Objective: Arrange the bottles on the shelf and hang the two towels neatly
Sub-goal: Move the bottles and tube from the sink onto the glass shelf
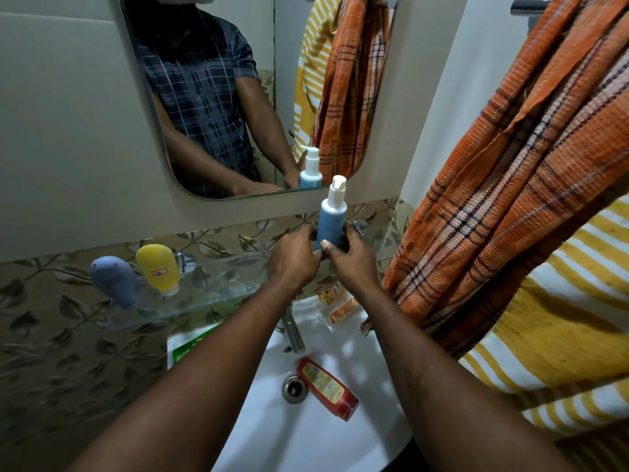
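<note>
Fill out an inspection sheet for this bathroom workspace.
Surface: glass shelf, wall-mounted above the sink.
Job's things: yellow bottle and purple bottle on shelf's left end, caps down; pump bottle upright, base hidden; red bottle lying in sink; orange towel and striped towel hang bunched at right.
Clutter: green packet, orange sachets on sink rim.
Grips: left grip and right grip both hold the pump bottle.
Cables: nothing seen.
Surroundings: mirror, tap, tiled wall.

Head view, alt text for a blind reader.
Left hand and right hand hold a blue pump bottle upright at a glass shelf. A purple bottle and yellow bottle sit at its left, a red bottle lies in the sink, orange towel and striped towel hang right.
</note>
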### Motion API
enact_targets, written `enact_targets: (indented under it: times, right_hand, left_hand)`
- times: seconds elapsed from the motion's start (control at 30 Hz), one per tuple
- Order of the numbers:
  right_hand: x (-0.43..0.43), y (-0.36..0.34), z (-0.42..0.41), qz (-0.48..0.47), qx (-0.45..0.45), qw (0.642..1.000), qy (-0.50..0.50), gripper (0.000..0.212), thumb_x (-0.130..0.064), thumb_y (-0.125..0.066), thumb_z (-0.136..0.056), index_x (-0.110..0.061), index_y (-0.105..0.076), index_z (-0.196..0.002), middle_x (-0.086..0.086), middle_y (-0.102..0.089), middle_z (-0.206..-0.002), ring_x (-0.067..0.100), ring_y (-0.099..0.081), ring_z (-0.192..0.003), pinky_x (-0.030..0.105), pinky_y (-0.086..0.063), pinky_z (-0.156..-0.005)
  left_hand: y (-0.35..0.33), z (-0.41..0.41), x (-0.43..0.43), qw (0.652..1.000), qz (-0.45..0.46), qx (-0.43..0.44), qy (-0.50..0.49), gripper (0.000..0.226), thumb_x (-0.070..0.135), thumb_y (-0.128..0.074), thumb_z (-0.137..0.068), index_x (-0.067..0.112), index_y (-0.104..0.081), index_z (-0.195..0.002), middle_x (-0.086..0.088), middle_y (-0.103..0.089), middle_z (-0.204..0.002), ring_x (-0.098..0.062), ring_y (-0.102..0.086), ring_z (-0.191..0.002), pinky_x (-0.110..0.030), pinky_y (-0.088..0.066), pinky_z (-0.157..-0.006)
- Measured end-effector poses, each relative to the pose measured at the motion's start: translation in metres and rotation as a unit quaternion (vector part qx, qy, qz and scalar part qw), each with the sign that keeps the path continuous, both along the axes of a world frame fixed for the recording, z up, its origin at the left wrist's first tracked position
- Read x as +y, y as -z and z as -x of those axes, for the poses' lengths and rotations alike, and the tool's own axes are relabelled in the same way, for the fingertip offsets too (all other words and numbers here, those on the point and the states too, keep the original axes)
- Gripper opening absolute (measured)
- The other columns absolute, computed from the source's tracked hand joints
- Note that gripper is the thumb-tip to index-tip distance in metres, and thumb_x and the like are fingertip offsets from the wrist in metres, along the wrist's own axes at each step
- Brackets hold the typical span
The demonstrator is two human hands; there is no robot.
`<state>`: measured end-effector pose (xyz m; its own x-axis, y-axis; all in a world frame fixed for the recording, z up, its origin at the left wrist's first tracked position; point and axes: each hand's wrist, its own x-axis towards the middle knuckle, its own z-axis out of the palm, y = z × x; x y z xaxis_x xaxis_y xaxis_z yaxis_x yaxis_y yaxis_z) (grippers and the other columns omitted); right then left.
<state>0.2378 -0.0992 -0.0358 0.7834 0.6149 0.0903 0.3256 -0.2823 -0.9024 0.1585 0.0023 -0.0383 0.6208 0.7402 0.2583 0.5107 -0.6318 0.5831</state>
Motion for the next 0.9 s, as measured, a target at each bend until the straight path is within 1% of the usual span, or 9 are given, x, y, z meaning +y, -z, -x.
enact_targets:
  times: [0.1, 0.17, 0.23, 0.33, 0.43, 0.53, 0.63, 0.73, 0.9]
  right_hand:
    - [-0.004, -0.001, 0.005, 0.008, -0.023, 0.999, 0.027, 0.076, -0.032, -0.074, -0.097, -0.021, -0.035, -0.162, 0.005, -0.050, -0.159, 0.023, -0.048, -0.145, 0.033, -0.038, -0.110]
    - [-0.008, 0.001, 0.010, 0.018, -0.040, 0.998, 0.046, 0.079, -0.034, -0.073, -0.097, -0.021, -0.032, -0.163, 0.006, -0.045, -0.162, 0.025, -0.045, -0.147, 0.038, -0.038, -0.113]
    - [-0.015, 0.006, 0.018, 0.007, -0.046, 0.997, 0.059, 0.076, -0.033, -0.072, -0.097, -0.024, -0.033, -0.162, 0.004, -0.047, -0.161, 0.027, -0.051, -0.142, 0.046, -0.044, -0.116]
    - [-0.029, 0.020, 0.036, -0.025, -0.102, 0.991, 0.080, 0.059, -0.024, -0.071, -0.096, -0.026, -0.047, -0.150, 0.002, -0.059, -0.147, 0.023, -0.066, -0.121, 0.045, -0.056, -0.101]
    - [-0.042, 0.033, 0.050, -0.065, -0.132, 0.985, 0.095, 0.030, -0.013, -0.069, -0.095, -0.020, -0.062, -0.123, -0.002, -0.068, -0.116, 0.017, -0.067, -0.102, 0.044, -0.059, -0.089]
    - [-0.049, 0.053, 0.055, -0.043, -0.080, 0.992, 0.090, 0.011, -0.009, -0.069, -0.095, -0.016, -0.067, -0.104, -0.006, -0.070, -0.093, 0.015, -0.068, -0.088, 0.042, -0.058, -0.083]
    - [-0.055, 0.078, 0.061, 0.015, -0.044, 0.998, 0.051, 0.008, -0.010, -0.068, -0.095, -0.016, -0.070, -0.100, -0.004, -0.072, -0.090, 0.015, -0.067, -0.086, 0.032, -0.053, -0.080]
    - [-0.058, 0.099, 0.069, 0.068, -0.022, 0.997, 0.013, 0.011, -0.012, -0.068, -0.094, -0.023, -0.068, -0.096, -0.006, -0.072, -0.088, 0.015, -0.067, -0.086, 0.027, -0.046, -0.075]
    - [-0.053, 0.115, 0.077, 0.101, -0.011, 0.995, -0.015, 0.013, -0.014, -0.071, -0.092, -0.026, -0.068, -0.089, -0.009, -0.071, -0.083, 0.011, -0.067, -0.082, 0.026, -0.050, -0.072]
  left_hand:
    - [0.005, 0.007, 0.001, 1.000, -0.001, -0.007, 0.003, 0.057, 0.038, -0.083, -0.086, 0.036, -0.057, -0.137, 0.010, -0.070, -0.131, -0.018, -0.069, -0.107, -0.046, -0.061, -0.084]
    - [0.007, 0.013, 0.001, 1.000, -0.008, -0.023, -0.001, 0.053, 0.035, -0.084, -0.087, 0.032, -0.061, -0.134, 0.009, -0.071, -0.127, -0.018, -0.069, -0.106, -0.045, -0.060, -0.085]
    - [0.009, 0.021, 0.000, 0.998, -0.029, -0.050, -0.009, 0.041, 0.032, -0.081, -0.089, 0.026, -0.064, -0.125, 0.006, -0.071, -0.116, -0.018, -0.066, -0.101, -0.042, -0.059, -0.082]
    - [0.012, 0.036, -0.007, 0.993, -0.060, -0.104, 0.004, 0.019, 0.026, -0.075, -0.091, 0.021, -0.064, -0.106, 0.004, -0.067, -0.098, -0.019, -0.061, -0.090, -0.037, -0.053, -0.073]
    - [0.017, 0.051, -0.018, 0.986, -0.095, -0.123, 0.066, 0.008, 0.021, -0.070, -0.094, 0.019, -0.067, -0.101, 0.004, -0.068, -0.093, -0.014, -0.060, -0.081, -0.030, -0.050, -0.069]
    - [0.031, 0.065, -0.028, 0.982, -0.094, -0.115, 0.114, 0.006, 0.019, -0.073, -0.092, 0.018, -0.072, -0.098, 0.004, -0.071, -0.088, -0.012, -0.060, -0.076, -0.028, -0.049, -0.069]
    - [0.059, 0.076, -0.034, 0.990, -0.057, -0.072, 0.111, 0.005, 0.020, -0.074, -0.091, 0.018, -0.076, -0.095, -0.001, -0.076, -0.085, -0.022, -0.068, -0.078, -0.029, -0.048, -0.068]
    - [0.086, 0.090, -0.038, 0.991, -0.031, -0.026, 0.129, 0.007, 0.020, -0.073, -0.092, 0.019, -0.078, -0.097, -0.002, -0.078, -0.088, -0.026, -0.071, -0.082, -0.033, -0.053, -0.070]
    - [0.108, 0.103, -0.039, 0.991, -0.015, 0.012, 0.131, 0.011, 0.019, -0.069, -0.091, 0.023, -0.078, -0.095, 0.000, -0.077, -0.089, -0.026, -0.069, -0.084, -0.036, -0.052, -0.069]
